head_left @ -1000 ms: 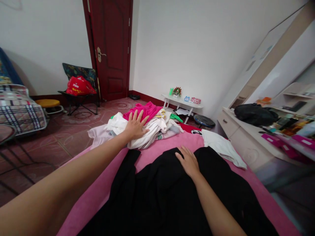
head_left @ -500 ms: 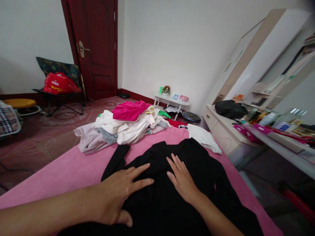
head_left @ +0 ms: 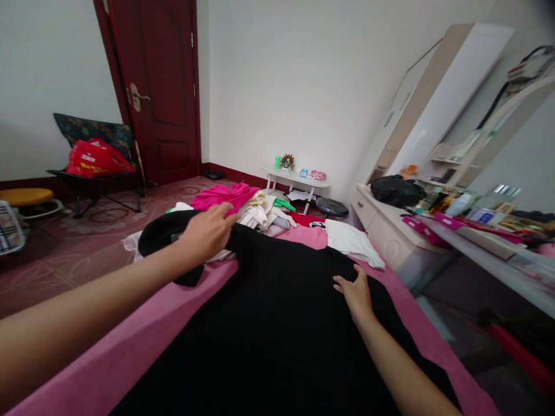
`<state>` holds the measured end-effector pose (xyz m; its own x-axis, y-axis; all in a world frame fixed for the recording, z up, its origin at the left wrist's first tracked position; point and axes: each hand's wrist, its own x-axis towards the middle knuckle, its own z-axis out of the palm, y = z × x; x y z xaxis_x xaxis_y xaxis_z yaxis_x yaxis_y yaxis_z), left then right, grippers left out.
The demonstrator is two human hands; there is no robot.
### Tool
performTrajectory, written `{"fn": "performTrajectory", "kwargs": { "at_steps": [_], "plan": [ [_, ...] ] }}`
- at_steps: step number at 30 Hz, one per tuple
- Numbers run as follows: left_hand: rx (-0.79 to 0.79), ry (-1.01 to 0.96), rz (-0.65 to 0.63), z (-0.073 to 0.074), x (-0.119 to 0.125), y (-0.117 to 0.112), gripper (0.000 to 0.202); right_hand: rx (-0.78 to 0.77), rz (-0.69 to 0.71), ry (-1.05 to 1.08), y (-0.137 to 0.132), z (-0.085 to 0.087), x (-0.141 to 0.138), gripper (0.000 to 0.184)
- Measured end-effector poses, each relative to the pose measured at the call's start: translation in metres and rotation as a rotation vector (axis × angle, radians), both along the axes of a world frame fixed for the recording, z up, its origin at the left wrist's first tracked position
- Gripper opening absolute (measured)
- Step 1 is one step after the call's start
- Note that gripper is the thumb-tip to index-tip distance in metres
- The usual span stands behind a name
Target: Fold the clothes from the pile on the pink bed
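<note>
A black top (head_left: 277,323) is laid near to far on a pink cover (head_left: 125,352), its far-left sleeve (head_left: 158,231) met by the left hand (head_left: 208,232), its far right by the right hand (head_left: 358,293), though whether either grips cannot be told.

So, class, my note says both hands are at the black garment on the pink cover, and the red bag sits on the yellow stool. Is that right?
Not quite: the head view shows the red bag on the folding chair, not the yellow stool. The rest stands: left hand and right hand are at the black garment on the pink cover.
</note>
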<state>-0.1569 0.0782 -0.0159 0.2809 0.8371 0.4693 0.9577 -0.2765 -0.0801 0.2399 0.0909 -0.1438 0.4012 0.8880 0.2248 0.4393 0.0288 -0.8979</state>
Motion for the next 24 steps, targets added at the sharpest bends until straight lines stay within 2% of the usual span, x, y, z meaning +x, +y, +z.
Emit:
{"fn": "performTrajectory", "kwargs": {
  "at_steps": [3,5,7,10,14,16,19,21,24],
  "plan": [
    [-0.214,-0.100,-0.071,-0.025,0.046,0.011,0.048,-0.007,-0.124,0.137,0.026,-0.003,0.021,0.082],
    [-0.290,-0.191,-0.078,-0.040,0.068,0.028,0.049,-0.001,-0.170,0.170,0.039,-0.006,0.033,0.084],
    [-0.407,-0.302,-0.032,-0.050,0.081,0.052,0.050,-0.007,-0.194,0.206,0.048,-0.009,0.044,0.084],
    [-0.577,-0.382,0.083,-0.057,0.093,0.089,0.049,-0.020,-0.203,0.276,0.057,-0.013,0.056,0.080],
    [-0.580,-0.336,0.156,-0.056,0.102,0.121,0.038,-0.029,-0.191,0.345,0.058,-0.014,0.063,0.064],
    [-0.567,-0.315,0.174,-0.053,0.106,0.129,0.034,-0.009,-0.160,0.323,0.053,-0.013,0.062,0.054],
    [-0.563,-0.281,0.163,-0.051,0.111,0.131,0.033,0.107,-0.135,0.222,0.042,-0.011,0.056,0.040],
    [-0.560,-0.251,0.109,-0.052,0.113,0.125,0.030,0.209,-0.167,0.175,0.033,-0.007,0.050,0.031],
    [-0.538,-0.205,-0.025,-0.057,0.114,0.108,0.016,0.325,-0.166,0.129,0.023,0.000,0.043,0.015]
  ]
}}
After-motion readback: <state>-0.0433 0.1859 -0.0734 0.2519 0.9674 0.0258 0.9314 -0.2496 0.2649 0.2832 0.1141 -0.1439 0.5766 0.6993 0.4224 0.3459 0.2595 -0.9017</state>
